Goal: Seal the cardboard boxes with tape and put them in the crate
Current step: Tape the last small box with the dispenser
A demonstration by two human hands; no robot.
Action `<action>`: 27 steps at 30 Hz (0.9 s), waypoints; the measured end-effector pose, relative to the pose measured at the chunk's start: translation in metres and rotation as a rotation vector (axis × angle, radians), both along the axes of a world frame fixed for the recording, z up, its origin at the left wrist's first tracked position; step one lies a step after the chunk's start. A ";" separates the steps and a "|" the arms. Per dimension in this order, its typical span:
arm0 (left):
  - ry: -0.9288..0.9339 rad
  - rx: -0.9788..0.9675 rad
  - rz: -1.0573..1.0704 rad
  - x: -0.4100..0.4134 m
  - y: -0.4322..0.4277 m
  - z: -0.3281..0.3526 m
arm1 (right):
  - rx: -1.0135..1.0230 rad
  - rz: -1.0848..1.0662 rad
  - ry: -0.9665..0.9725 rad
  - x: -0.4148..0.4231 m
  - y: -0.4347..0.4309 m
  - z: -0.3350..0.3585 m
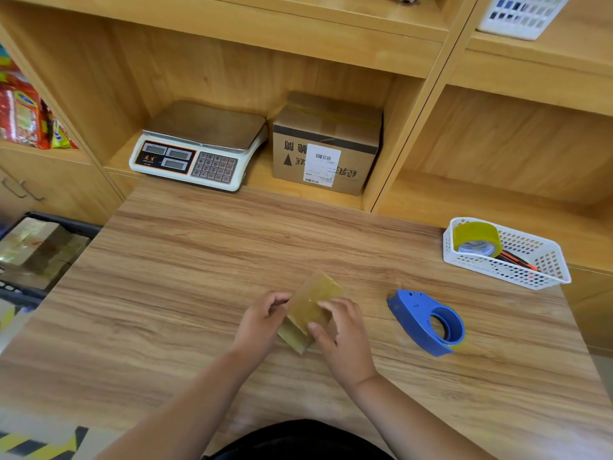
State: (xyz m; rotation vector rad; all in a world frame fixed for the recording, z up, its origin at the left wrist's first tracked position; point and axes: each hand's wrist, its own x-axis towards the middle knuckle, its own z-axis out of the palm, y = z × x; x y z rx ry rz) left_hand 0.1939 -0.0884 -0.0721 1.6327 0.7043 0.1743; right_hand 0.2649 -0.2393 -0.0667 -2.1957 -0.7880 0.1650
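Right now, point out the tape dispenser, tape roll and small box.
tape dispenser [410,313], head view, blue side wall
tape roll [475,234], head view, yellowish outer band
small box [311,294], head view, taped top face

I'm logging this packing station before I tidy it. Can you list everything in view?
small box: one, tan, tape-covered, between both hands
tape dispenser: one, blue, on the table right of the small box
basket: one, white, table's right edge
tape roll: one, yellowish, in that basket
tool: one, orange and black, in that basket; type unclear
scale: one, white, metal pan, shelf behind the table
cardboard box: one, brown, white label, right of the scale
crate: one, dark, left of the table, holding taped boxes
snack packets: several, red and yellow, left shelf
upper basket: one, white, top right shelf
table: one, wood grain
left hand: grips the small box's left edge
right hand: holds its right side
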 end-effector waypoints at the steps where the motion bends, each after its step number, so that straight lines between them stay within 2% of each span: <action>1: 0.013 0.006 0.009 -0.002 0.001 -0.004 | -0.008 -0.034 0.012 0.001 -0.002 -0.001; 5: 0.063 -0.002 0.023 -0.004 0.002 -0.013 | -0.129 -0.132 0.020 0.013 -0.002 -0.003; 11: 0.170 0.158 -0.097 0.001 -0.004 -0.008 | -0.312 -0.111 0.151 0.030 0.017 -0.006; 15: 0.224 0.159 -0.111 0.003 -0.001 -0.007 | -0.414 -0.110 0.208 0.033 0.028 -0.011; 27: 0.266 0.160 -0.111 0.008 0.003 -0.009 | -0.395 -0.150 0.077 0.048 0.028 -0.016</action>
